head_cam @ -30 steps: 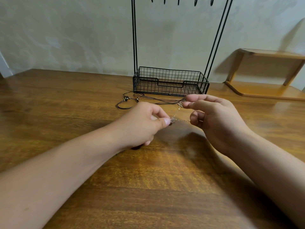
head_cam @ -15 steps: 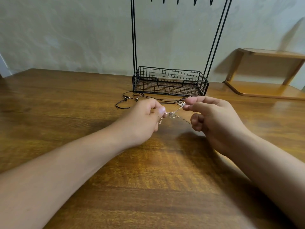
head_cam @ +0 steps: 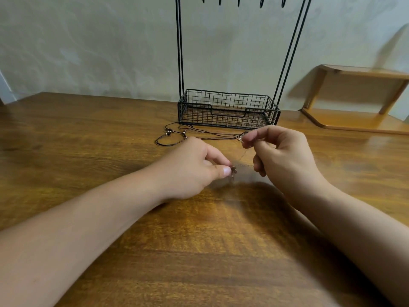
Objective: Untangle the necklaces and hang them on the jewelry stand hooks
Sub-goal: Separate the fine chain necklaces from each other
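1. The left hand point(head_cam: 194, 167) is pinching one end of a thin chain point(head_cam: 243, 155) between thumb and curled fingers, low over the table point(head_cam: 88, 151).
2. The right hand point(head_cam: 285, 156) is pinching the chain's other end between thumb and forefinger, a little higher.
3. The chain is running slack between the two pinches.
4. A black cord necklace point(head_cam: 174, 135) with beads is lying on the table beyond the hands, just in front of the jewelry stand point(head_cam: 228, 109).
5. The stand's hooks point(head_cam: 239, 1) are hanging bare.
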